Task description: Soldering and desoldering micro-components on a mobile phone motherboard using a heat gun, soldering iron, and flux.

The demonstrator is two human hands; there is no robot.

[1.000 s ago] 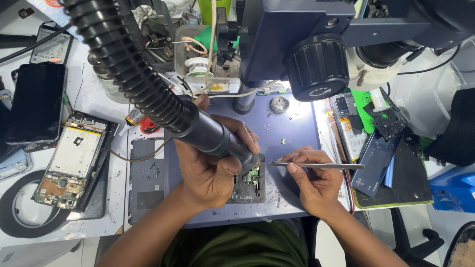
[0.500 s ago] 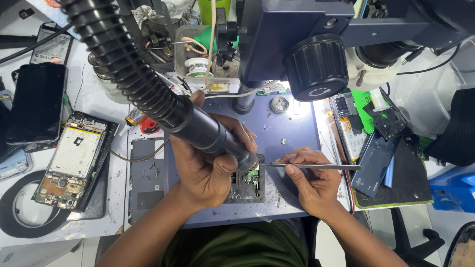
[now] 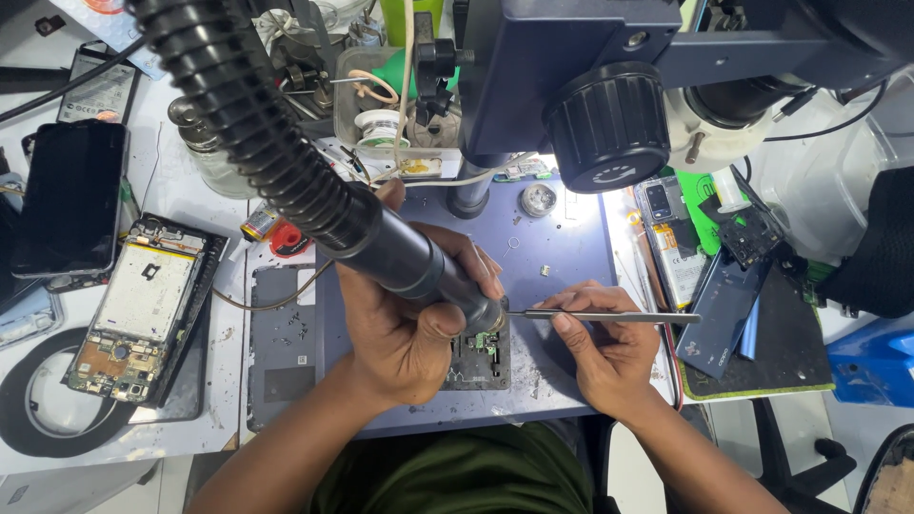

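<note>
at the far left of the frame a black phone [image 3: 69, 198] lies face up, and just right of it an opened phone [image 3: 143, 309] shows its insides on the white table [image 3: 190, 200]. from the upper left a ribbed black hose [image 3: 257, 143] runs down toward the middle and ends in a smooth dark nozzle [image 3: 428, 271]. the left hand [image 3: 409, 324] is clamped around that nozzle, fingers curled over it, with the tip pointing down at a small circuit board [image 3: 479, 354] that sits on the blue mat [image 3: 562, 238] in the lower middle of the frame. right of the board, the right hand [image 3: 609, 352] pinches a thin metal probe [image 3: 600, 315] between thumb and fingers, its point meeting the nozzle tip just above the board. a microscope [image 3: 609, 105] hangs over the upper right.
</note>
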